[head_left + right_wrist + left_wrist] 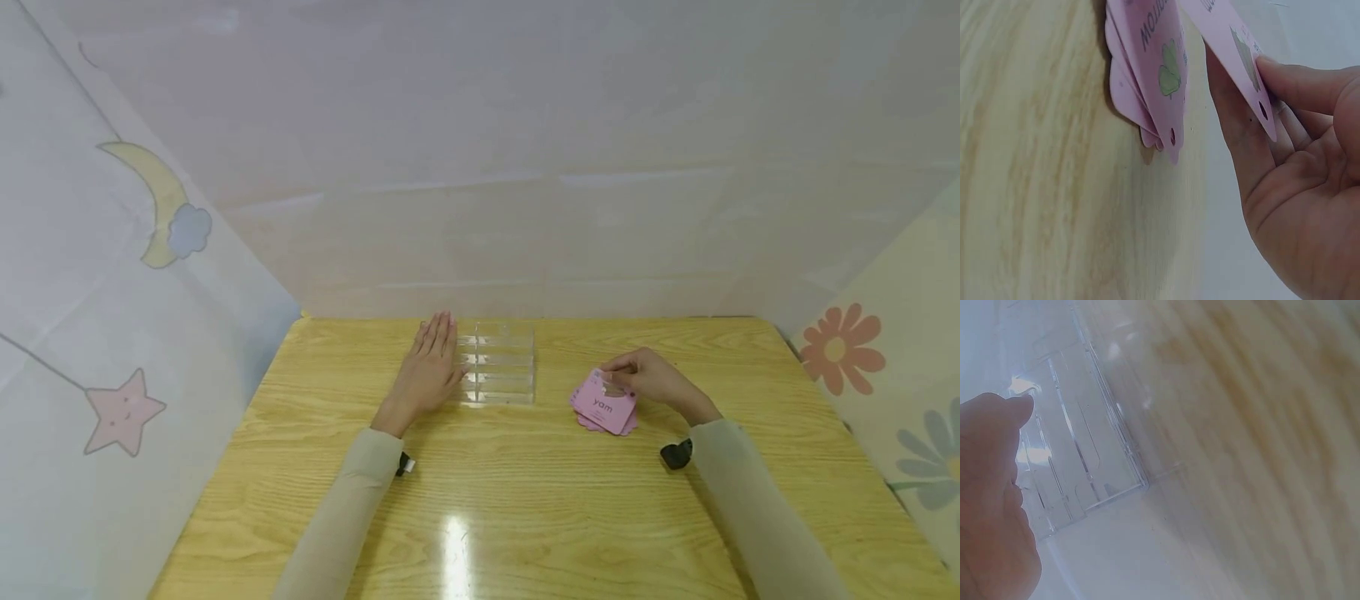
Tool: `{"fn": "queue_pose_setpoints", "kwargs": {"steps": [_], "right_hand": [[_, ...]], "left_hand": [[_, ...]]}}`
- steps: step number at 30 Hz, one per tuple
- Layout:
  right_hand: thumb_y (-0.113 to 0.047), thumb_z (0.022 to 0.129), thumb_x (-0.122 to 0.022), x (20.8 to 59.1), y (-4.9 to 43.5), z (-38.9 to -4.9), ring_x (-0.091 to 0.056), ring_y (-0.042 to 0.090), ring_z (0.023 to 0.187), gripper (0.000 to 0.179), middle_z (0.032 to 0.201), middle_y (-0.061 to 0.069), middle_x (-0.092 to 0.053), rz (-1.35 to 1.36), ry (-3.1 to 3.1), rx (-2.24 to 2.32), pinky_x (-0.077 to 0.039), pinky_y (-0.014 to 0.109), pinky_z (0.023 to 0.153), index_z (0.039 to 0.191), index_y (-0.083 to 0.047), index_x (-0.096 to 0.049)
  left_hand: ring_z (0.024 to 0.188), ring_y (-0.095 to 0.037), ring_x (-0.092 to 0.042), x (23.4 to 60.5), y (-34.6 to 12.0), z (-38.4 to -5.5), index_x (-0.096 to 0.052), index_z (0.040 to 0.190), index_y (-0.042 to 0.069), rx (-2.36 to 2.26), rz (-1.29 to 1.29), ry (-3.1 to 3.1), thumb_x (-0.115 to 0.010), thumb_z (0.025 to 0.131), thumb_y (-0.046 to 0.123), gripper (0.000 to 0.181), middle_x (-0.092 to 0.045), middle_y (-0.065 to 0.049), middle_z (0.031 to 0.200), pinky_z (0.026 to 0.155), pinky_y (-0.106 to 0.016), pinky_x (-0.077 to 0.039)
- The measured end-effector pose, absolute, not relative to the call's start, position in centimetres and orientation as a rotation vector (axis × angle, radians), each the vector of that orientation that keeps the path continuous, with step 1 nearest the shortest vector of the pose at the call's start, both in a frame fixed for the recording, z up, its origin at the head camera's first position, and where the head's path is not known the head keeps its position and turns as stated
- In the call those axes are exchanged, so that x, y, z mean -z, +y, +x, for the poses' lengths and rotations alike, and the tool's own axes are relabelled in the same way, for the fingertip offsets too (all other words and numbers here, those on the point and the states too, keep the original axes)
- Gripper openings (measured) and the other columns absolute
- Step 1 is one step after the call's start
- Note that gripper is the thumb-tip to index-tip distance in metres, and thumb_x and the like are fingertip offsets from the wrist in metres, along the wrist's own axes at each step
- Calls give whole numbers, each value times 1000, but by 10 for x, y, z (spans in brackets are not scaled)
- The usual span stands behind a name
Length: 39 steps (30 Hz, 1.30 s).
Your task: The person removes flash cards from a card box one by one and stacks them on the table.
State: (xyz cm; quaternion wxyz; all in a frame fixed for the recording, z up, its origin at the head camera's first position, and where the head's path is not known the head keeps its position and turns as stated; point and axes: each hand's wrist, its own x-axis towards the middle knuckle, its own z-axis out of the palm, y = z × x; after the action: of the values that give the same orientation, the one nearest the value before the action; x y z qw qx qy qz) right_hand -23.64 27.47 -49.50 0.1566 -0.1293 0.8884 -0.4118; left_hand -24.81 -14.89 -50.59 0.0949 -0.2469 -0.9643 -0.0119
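My left hand [429, 371] lies with straight fingers over the left side of a clear plastic compartment box [506, 367]. In the left wrist view its thumb touches the edge of the box [1094, 447], which has long narrow divisions. My right hand [656, 382] pinches a pink flashcard [603, 406] printed "yam" between thumb and fingers. Under that card is a loose stack of pink flashcards [588, 425]. From the right wrist, the pinched card [1238, 59] is lifted apart from the stack [1147, 75], whose top card shows a green picture.
The wooden table [525, 483] ends at a pale cloth wall [540, 250] behind the box. Printed side sheets stand left and right. A black strap piece [677, 455] sits at the right wrist, and a small black-and-white connector [405, 463] at the left.
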Motion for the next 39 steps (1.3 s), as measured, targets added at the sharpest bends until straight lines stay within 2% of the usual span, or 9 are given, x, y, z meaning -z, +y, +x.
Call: {"fn": "queue_pose_setpoints", "kwargs": {"steps": [4,9,17,25,28,30,34,37,39], "right_hand": [[-12,105,-61,497,276,-237,-57,14,86,33,138,29,-67,-372,2562,1166,-48,23,65,133,2,-70],[-13,104,-63,504,279,-238,-62,18,99,31,136,28,-68,-365,2573,1136,-51,23,72,131,2,-72],[-13,105,-63,510,277,-240,-65,17,88,29,124,23,-75,-403,2594,1110,-52,22,65,127,2,-74],[-15,101,-69,508,269,-237,-65,20,94,20,116,16,-75,-451,2732,1004,-52,27,73,114,-5,-81],[-12,98,-71,509,266,-237,-66,27,100,16,114,16,-74,-516,2820,952,-53,37,82,107,-8,-84],[-10,96,-71,509,264,-237,-66,34,105,16,114,17,-74,-565,2853,938,-50,51,96,104,-7,-84],[-9,95,-72,510,262,-237,-64,43,112,15,114,19,-74,-591,2873,923,-19,74,119,102,-5,-84],[-11,96,-73,512,261,-236,-62,47,117,17,119,22,-72,-574,2878,906,-11,77,123,108,-4,-83],[-11,97,-71,512,260,-236,-59,49,123,20,127,26,-69,-568,2896,891,-18,76,123,113,-3,-81]], "left_hand": [[167,-36,0,504,-148,-248,-4,166,-7,52,-727,-2862,-45,112,44,85,3,-23,177,138,-49,-3],[167,-38,-6,504,-148,-247,-7,166,-8,35,-724,-2859,-43,112,44,83,-6,-25,177,138,-49,-4],[167,-38,-5,504,-147,-246,-5,166,-8,20,-724,-2851,-43,112,45,84,-4,-25,177,138,-49,-5],[167,-36,2,506,-147,-247,-5,166,-8,40,-725,-2856,-44,112,45,84,-5,-25,177,138,-49,-4],[167,-36,2,507,-147,-247,-5,166,-7,47,-725,-2853,-45,112,44,84,-5,-25,177,138,-49,-4],[167,-36,2,507,-147,-248,-4,166,-7,49,-728,-2853,-45,112,44,85,-4,-25,177,138,-50,-4],[167,-36,4,507,-148,-248,0,166,-6,46,-736,-2871,-42,113,43,84,1,-24,177,138,-50,-2],[167,-36,5,506,-148,-248,1,166,-5,43,-741,-2881,-40,113,42,82,5,-23,177,138,-50,-1],[167,-36,4,506,-148,-249,0,166,-5,36,-743,-2875,-40,113,42,82,3,-24,177,138,-50,-2]]}}
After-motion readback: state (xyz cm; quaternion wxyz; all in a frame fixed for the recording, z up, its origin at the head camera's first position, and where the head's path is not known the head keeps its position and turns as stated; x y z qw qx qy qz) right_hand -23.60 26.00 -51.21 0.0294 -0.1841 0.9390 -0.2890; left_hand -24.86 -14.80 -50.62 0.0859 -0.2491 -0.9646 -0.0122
